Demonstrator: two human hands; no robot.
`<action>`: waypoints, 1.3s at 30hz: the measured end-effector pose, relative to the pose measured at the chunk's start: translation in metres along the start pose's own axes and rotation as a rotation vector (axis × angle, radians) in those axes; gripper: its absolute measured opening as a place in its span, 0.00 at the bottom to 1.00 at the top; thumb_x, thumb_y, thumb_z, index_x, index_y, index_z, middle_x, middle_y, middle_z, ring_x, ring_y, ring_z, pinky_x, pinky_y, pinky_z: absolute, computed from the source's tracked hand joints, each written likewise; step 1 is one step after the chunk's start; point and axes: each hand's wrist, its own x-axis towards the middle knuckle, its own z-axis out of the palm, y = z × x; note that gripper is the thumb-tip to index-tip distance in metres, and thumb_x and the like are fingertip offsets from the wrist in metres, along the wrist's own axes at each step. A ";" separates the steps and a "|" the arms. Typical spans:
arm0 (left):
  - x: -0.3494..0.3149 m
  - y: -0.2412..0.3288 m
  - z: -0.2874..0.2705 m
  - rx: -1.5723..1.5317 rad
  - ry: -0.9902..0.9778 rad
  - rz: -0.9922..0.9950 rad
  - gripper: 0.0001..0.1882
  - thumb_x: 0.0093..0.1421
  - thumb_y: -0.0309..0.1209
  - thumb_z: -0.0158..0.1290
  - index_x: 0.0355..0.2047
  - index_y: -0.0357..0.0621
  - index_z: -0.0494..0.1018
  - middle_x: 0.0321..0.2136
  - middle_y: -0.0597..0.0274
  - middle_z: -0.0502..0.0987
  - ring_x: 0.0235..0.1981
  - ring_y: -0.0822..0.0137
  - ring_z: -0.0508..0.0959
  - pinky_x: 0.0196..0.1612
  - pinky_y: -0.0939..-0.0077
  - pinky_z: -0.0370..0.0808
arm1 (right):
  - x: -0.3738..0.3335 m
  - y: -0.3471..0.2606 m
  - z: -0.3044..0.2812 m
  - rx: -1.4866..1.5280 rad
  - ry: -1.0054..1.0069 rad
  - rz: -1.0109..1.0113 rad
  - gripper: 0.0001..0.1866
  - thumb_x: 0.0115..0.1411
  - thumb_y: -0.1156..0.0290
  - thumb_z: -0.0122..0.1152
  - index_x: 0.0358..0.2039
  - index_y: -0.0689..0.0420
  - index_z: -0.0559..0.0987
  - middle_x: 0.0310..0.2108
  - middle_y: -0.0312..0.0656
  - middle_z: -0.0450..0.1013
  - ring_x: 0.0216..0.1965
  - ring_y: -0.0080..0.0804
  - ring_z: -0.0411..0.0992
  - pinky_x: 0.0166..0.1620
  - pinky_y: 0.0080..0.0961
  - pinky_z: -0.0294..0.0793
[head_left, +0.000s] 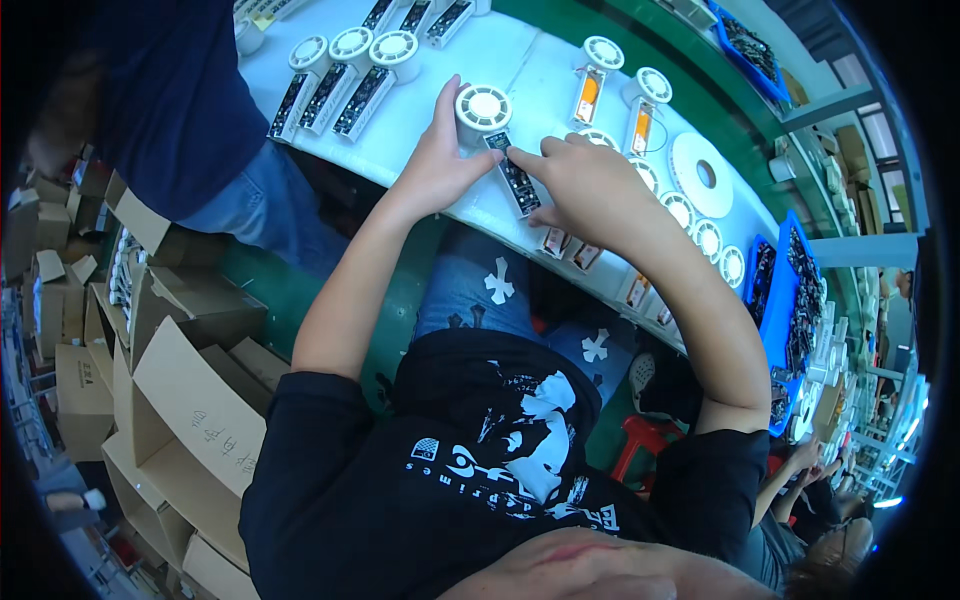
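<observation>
A white handheld fan [484, 108] with a round vented head lies at the near edge of the table, its handle pointing toward me. The handle's face is open, and a dark circuit board [518, 188] shows inside it. My left hand [437, 168] is closed around the fan from the left, with the thumb on the upper part of the handle. From the right, my right hand [592, 188] grips the handle, index finger on the board's upper end and thumb by its lower end. Its other fingers are curled and partly hidden.
Similar fans with dark boards [362, 103] stand at the left; others with orange parts [588, 98] are at the right. Beyond my right hand are a white tape roll [707, 174] and blue trays [785, 300] of small parts. A person [190, 130] stands left, above cardboard boxes [200, 400].
</observation>
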 end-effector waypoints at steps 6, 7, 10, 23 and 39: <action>0.004 0.001 -0.004 0.007 -0.078 -0.066 0.52 0.57 0.30 0.63 0.74 0.43 0.41 0.67 0.40 0.61 0.69 0.47 0.61 0.70 0.57 0.58 | 0.007 0.015 0.008 0.076 -0.042 -0.055 0.37 0.47 0.58 0.78 0.58 0.51 0.78 0.43 0.43 0.77 0.47 0.42 0.76 0.49 0.37 0.77; 0.005 0.002 -0.005 -0.003 -0.101 -0.082 0.52 0.58 0.29 0.63 0.74 0.45 0.41 0.68 0.42 0.60 0.70 0.49 0.60 0.71 0.58 0.56 | 0.007 0.014 0.004 0.072 -0.034 -0.052 0.37 0.47 0.58 0.78 0.58 0.51 0.78 0.43 0.43 0.77 0.47 0.42 0.76 0.49 0.37 0.77; 0.008 -0.002 -0.003 0.052 -0.063 -0.038 0.52 0.56 0.31 0.64 0.73 0.44 0.43 0.65 0.38 0.64 0.67 0.45 0.64 0.68 0.57 0.61 | 0.008 0.009 -0.004 0.024 -0.113 -0.052 0.37 0.49 0.55 0.76 0.60 0.51 0.77 0.43 0.47 0.77 0.48 0.43 0.76 0.51 0.40 0.76; 0.009 -0.011 0.006 0.059 0.031 -0.060 0.52 0.52 0.35 0.65 0.72 0.40 0.48 0.62 0.40 0.69 0.64 0.43 0.70 0.65 0.57 0.66 | 0.021 -0.024 0.044 0.033 0.202 0.222 0.19 0.56 0.61 0.66 0.42 0.58 0.73 0.28 0.44 0.80 0.36 0.44 0.79 0.41 0.42 0.69; 0.010 -0.022 -0.001 -0.115 0.326 0.103 0.28 0.60 0.21 0.55 0.61 0.37 0.66 0.52 0.52 0.75 0.55 0.61 0.75 0.55 0.70 0.73 | 0.027 -0.041 0.045 -0.054 0.276 0.304 0.19 0.56 0.61 0.67 0.41 0.58 0.73 0.26 0.48 0.80 0.31 0.48 0.80 0.37 0.46 0.73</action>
